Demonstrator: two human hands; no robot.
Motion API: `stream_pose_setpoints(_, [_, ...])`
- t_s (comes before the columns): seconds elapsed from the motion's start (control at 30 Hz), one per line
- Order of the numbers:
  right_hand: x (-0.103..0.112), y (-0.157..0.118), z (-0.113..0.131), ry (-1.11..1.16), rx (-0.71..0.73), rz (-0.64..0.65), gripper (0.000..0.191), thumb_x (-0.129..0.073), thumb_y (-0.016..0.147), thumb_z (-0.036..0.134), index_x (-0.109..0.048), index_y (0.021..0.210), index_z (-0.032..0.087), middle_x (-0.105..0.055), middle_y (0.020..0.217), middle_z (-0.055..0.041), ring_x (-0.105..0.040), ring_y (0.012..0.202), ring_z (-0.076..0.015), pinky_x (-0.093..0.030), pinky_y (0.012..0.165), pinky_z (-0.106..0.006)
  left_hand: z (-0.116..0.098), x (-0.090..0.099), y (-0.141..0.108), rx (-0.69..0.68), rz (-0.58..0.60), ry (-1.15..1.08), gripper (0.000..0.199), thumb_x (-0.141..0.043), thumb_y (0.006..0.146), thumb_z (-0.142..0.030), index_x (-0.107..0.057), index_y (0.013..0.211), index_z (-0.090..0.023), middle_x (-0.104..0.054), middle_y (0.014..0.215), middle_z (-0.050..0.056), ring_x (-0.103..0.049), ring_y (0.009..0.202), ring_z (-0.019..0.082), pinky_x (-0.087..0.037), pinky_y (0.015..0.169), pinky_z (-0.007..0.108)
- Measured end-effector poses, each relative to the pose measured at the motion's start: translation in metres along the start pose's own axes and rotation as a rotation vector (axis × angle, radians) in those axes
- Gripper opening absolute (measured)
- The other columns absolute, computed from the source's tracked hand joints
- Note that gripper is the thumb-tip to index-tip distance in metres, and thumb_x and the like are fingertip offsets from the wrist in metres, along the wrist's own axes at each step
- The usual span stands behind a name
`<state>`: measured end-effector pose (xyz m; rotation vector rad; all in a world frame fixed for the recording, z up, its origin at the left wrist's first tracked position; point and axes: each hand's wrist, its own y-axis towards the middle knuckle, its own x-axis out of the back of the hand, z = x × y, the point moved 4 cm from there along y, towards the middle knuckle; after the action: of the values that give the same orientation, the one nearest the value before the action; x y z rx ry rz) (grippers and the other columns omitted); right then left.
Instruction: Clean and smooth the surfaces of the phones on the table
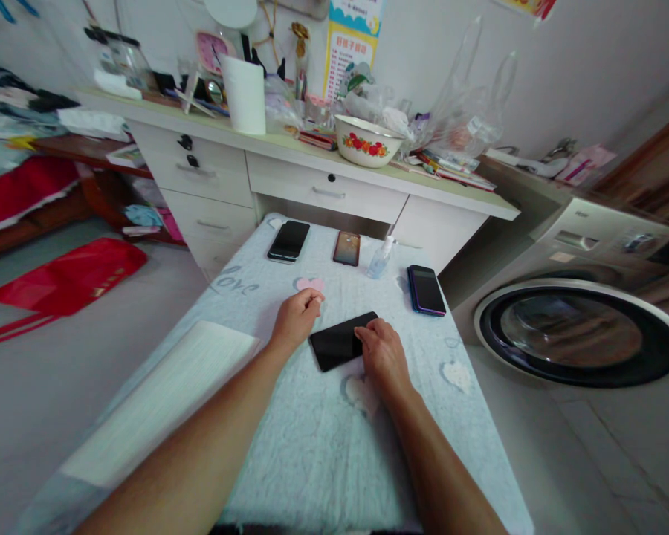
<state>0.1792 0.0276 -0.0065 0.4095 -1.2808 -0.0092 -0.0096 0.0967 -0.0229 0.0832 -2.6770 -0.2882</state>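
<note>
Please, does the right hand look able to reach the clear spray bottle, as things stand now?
Probably yes: the clear spray bottle is just beyond the right hand, and nothing appears to stand between them. The fingers would likely need to leave the black smartphone first.

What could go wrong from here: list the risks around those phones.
1. The purple-edged phone lies close to the right edge of the table; a stray nudge could send it off.
2. The clear spray bottle stands beside the brown phone; if knocked over, it might hit that phone or leak.
3. Only the right hand touches the black phone, at one end, so it could swivel or slip.
</note>
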Motion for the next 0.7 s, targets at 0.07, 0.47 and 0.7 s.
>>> stream_pose_setpoints(0.07, [0.002,0.001,-0.008,-0.018,-0.045,-0.005,0.027,-0.047,0.092,0.017,-0.072,0.096,0.023,-0.06,0.091,-0.0059,-0.049,0.081,-0.0188,-0.036,0.075,-0.028,0.0,0.0,0.0,0.007,-0.003,0.003,0.025,-0.043,0.082,-0.031,-0.064,0.085,-0.018,-0.06,0.062,-0.003,-0.057,0.061,0.014,-0.04,0.061,0.024])
stream_pose_setpoints(0.47, [0.003,0.003,-0.011,-0.106,-0.113,0.048,0.029,-0.041,0.095,0.018,-0.07,0.091,0.021,-0.059,0.091,-0.007,-0.048,0.08,-0.0192,-0.033,0.074,-0.028,0.002,-0.001,0.0,-0.003,-0.005,0.006,0.024,-0.044,0.083,-0.031,-0.064,0.086,-0.018,-0.061,0.063,-0.002,-0.058,0.061,0.014,-0.04,0.061,0.024])
stream_pose_setpoints(0.7, [0.005,0.008,0.025,-0.1,0.136,0.2,0.025,-0.044,0.093,0.014,-0.067,0.083,0.019,-0.058,0.089,-0.0048,-0.047,0.08,-0.0181,-0.032,0.072,-0.029,0.001,-0.001,0.0,-0.019,-0.002,-0.015,0.024,-0.043,0.083,-0.03,-0.064,0.085,-0.019,-0.059,0.062,-0.003,-0.057,0.061,0.014,-0.04,0.061,0.024])
